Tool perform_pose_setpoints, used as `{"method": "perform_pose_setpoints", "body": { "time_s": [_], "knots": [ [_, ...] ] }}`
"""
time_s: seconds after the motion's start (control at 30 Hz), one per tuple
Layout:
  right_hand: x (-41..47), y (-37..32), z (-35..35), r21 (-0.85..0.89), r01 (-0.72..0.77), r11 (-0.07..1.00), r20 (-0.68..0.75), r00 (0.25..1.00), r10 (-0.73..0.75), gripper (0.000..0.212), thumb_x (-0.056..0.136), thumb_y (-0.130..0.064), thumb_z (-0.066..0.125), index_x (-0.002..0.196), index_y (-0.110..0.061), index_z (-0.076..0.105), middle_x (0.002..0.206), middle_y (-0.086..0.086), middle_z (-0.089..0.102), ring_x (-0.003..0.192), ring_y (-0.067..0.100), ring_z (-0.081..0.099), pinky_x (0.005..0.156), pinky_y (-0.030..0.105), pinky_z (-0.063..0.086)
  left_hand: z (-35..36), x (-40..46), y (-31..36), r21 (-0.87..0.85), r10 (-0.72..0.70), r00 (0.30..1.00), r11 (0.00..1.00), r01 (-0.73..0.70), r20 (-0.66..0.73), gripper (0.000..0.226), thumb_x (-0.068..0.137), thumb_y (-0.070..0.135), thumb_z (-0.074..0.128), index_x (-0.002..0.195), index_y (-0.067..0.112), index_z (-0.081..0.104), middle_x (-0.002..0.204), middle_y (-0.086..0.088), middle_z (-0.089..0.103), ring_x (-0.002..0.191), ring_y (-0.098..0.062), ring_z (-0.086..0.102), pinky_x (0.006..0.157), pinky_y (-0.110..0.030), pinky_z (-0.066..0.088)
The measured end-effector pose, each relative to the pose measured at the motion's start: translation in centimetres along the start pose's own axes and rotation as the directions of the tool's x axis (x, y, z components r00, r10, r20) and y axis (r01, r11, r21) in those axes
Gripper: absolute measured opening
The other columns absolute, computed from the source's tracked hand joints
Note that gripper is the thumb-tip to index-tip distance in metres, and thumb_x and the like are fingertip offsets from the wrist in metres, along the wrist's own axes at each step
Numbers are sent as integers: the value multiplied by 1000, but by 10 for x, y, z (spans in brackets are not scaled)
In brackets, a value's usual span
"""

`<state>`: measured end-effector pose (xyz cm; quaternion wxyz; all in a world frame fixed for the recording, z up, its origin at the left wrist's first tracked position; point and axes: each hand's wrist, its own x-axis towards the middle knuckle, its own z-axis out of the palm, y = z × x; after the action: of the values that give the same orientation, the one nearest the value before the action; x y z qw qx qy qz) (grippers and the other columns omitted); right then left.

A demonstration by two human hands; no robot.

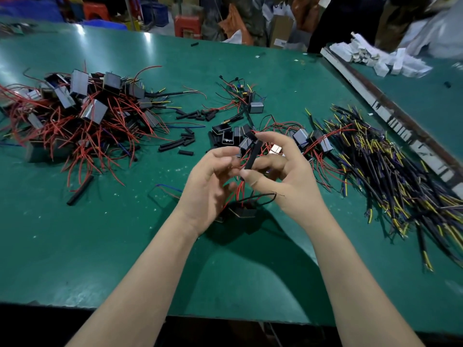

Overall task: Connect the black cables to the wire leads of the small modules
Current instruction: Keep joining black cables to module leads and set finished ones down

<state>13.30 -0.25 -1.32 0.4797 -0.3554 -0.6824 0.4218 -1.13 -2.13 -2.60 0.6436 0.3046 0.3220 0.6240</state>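
Note:
Both hands are raised over the middle of the green table (100, 246). My right hand (283, 176) pinches a short black sleeve (252, 156), held upright between thumb and fingers. My left hand (210, 181) has curled fingers pinching thin red wire leads (238, 189) just left of the sleeve. The leads run down to a small black module (241, 211) hanging below the hands, with a black wire (260, 196) looping off it. A heap of black cables (390, 166) with yellow and blue ends lies at the right.
A big pile of modules with red leads (82, 113) fills the left. Loose black sleeves (180, 144) and more small modules (233, 134) lie behind my hands. A long strip (390, 108) and white paper pieces (375, 56) sit far right.

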Motion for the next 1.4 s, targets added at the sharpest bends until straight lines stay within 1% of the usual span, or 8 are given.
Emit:
{"method": "perform_pose_setpoints", "body": {
  "time_s": [0.07, 0.2, 0.3, 0.4, 0.57, 0.93, 1.17, 1.4],
  "knots": [
    [1, 2, -1, -12, -9, 1000, -32, 999, 8, 55, 71, -17, 76, 115, -37, 49, 73, -15, 69, 72, -1, 60, 77, 23, 43, 0, -4, 0, 257, 155, 988, 955, -149, -5, 17, 72, 18, 55, 80, 25, 67, 75, 10, 64, 74, -8, 58, 70, -22, 42],
    [2, 5, -1, -14, -14, 1000, -46, 999, 13, 57, 73, -16, 75, 118, -37, 47, 70, -17, 66, 73, 0, 61, 79, 32, 46, -14, -16, 14, 696, 317, 944, 657, -290, 94, 20, 90, 11, 59, 96, 28, 65, 93, 14, 68, 89, 1, 60, 79, -11, 43],
    [2, 7, 1, -57, -16, 998, -63, 998, 13, 58, 72, -22, 75, 117, -43, 46, 71, -18, 65, 80, 1, 60, 86, 35, 44, -29, -21, 39, 891, 153, 970, 388, -236, 190, 17, 91, 25, 59, 104, 29, 68, 100, 12, 67, 86, 9, 58, 77, -8, 41],
    [2, 8, 2, -74, -7, 997, -76, 997, 1, 57, 72, -26, 75, 115, -47, 46, 71, -20, 65, 83, -1, 57, 85, 25, 38, -36, -20, 54, 939, -102, 961, 264, -222, 256, 16, 82, 35, 64, 97, 32, 70, 92, 15, 68, 80, 9, 59, 67, -4, 39],
    [1, 7, 0, -26, -17, 1000, -73, 997, 15, 55, 72, -26, 76, 114, -47, 48, 74, -17, 68, 90, 5, 57, 85, 22, 40, -28, -15, 44, 948, -52, 954, 138, -286, 295, 8, 83, 26, 70, 80, 33, 68, 82, 12, 68, 79, 3, 59, 67, -5, 38],
    [-4, 13, -12, 79, -24, 997, -157, 987, 36, 47, 74, -20, 76, 111, -37, 51, 84, -2, 74, 77, 15, 61, 78, 33, 46, -6, -18, 0, 934, 180, 953, 219, -282, 245, 12, 88, 19, 63, 81, 28, 60, 81, 17, 60, 71, 17, 51, 64, -1, 33],
    [-5, 13, -13, 139, -15, 990, -147, 989, 35, 51, 79, -5, 74, 116, -30, 50, 73, -11, 69, 69, 3, 60, 68, 16, 48, 8, -15, -13, 619, 6, 990, 780, -94, 143, 10, 87, 4, 62, 93, 12, 62, 90, -12, 68, 79, -15, 61, 80, -30, 53],
    [-6, 10, -13, 230, -39, 972, -162, 984, 78, 51, 78, -4, 74, 116, -29, 51, 75, -7, 67, 61, 10, 59, 53, 21, 48, 5, -8, -17, 455, -108, 970, 890, -3, 219, 33, 80, 16, 62, 111, 5, 63, 90, 2, 74, 84, -1, 66, 72, -10, 47]
  ]
}}
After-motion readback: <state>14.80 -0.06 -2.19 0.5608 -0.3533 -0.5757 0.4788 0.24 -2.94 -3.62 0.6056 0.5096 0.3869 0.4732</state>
